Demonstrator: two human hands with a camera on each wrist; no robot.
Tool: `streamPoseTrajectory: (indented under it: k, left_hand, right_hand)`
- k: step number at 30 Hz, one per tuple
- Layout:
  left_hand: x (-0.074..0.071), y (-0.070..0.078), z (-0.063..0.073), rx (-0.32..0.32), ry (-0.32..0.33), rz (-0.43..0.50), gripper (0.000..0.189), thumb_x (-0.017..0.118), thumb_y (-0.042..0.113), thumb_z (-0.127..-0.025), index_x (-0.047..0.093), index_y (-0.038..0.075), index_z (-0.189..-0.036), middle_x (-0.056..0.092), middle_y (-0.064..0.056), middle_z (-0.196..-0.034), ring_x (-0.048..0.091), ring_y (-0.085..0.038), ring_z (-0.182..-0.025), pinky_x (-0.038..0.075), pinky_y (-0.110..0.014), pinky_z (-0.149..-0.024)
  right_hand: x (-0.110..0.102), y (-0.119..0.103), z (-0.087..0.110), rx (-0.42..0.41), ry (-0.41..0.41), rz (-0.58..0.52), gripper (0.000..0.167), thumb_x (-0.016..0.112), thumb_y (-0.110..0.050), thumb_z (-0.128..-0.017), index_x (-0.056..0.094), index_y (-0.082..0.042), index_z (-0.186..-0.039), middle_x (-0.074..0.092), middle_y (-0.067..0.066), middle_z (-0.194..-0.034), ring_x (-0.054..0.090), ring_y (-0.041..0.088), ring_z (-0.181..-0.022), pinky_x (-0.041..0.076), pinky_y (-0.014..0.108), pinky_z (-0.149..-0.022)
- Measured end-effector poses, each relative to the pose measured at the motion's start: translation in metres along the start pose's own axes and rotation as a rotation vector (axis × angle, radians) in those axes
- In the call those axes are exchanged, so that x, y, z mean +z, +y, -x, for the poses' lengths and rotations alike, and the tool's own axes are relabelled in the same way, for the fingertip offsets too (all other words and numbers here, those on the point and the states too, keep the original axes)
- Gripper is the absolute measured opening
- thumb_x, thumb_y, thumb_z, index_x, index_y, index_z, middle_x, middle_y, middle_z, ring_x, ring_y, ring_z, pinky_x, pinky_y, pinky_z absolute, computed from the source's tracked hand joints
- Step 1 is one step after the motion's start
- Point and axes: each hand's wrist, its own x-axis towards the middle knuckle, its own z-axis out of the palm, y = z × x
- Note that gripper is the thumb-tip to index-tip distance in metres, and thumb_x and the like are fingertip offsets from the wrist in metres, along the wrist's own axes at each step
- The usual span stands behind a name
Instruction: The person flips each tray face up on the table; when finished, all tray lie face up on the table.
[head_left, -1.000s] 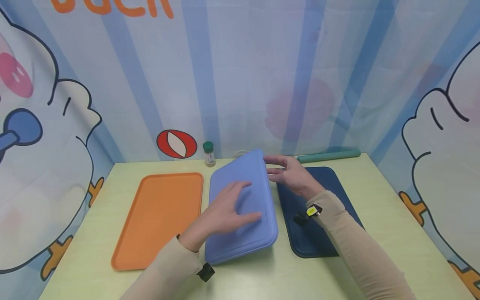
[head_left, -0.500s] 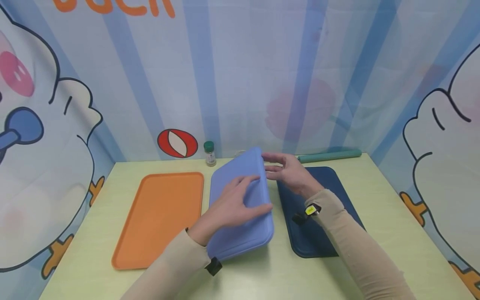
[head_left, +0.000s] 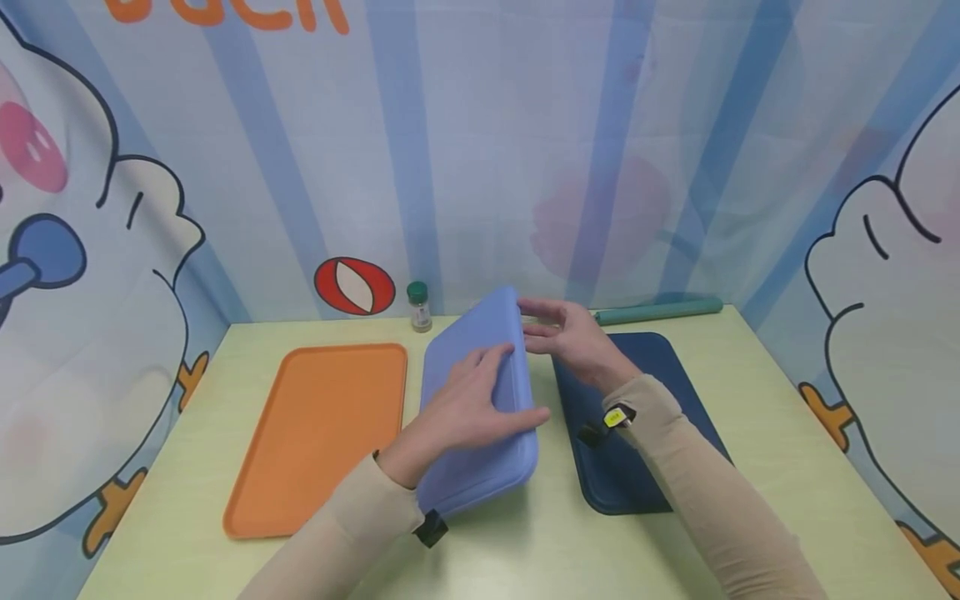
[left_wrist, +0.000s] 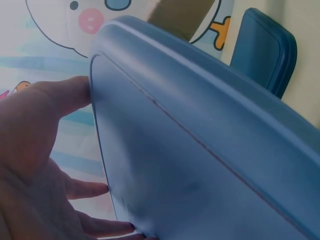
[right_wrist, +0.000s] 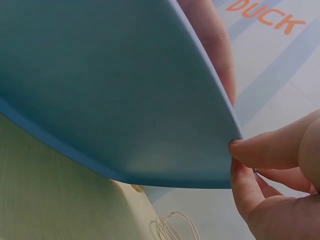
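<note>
A light blue tray (head_left: 480, 329) is tilted up on its side in the middle of the table, its right edge raised. My right hand (head_left: 577, 337) pinches that edge near the far corner, thumb and finger on either side of the rim, as the right wrist view shows. My left hand (head_left: 468, 408) lies against the face turned toward me, fingers spread and fairly straight. In the left wrist view, the left thumb (left_wrist: 75, 95) touches the tray's edge while the other fingertips meet its flat face. Part of that face is hidden behind the left hand.
An orange tray (head_left: 330, 433) lies flat on the left, and a navy tray (head_left: 652, 358) lies on the right, partly under my right arm. At the back stand a small green-capped bottle (head_left: 420, 310), a green roll (head_left: 660, 312) and a coiled pale cable (right_wrist: 175, 225).
The light blue tray has tipped steeper and shifted slightly left. My left hand has moved right and up along its face, and my right hand has moved left with the edge.
</note>
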Motion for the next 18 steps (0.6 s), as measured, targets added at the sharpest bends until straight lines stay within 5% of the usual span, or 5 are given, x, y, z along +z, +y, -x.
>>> streamPoseTrajectory:
  k: [18]
  left_hand:
    - [-0.012,0.003,0.004,-0.015,0.037,0.022,0.104,0.072,0.068,-0.086,0.026,0.022,-0.166,0.036,-0.008,-0.167,0.038,-0.035,-0.144,0.046,-0.058,-0.109]
  right_hand:
    - [0.009,-0.008,-0.003,-0.023,-0.01,-0.102,0.07,0.069,0.006,-0.098,0.04,-0.004,-0.16,0.05,0.019,-0.156,0.055,0.039,-0.139,0.054,0.039,-0.106]
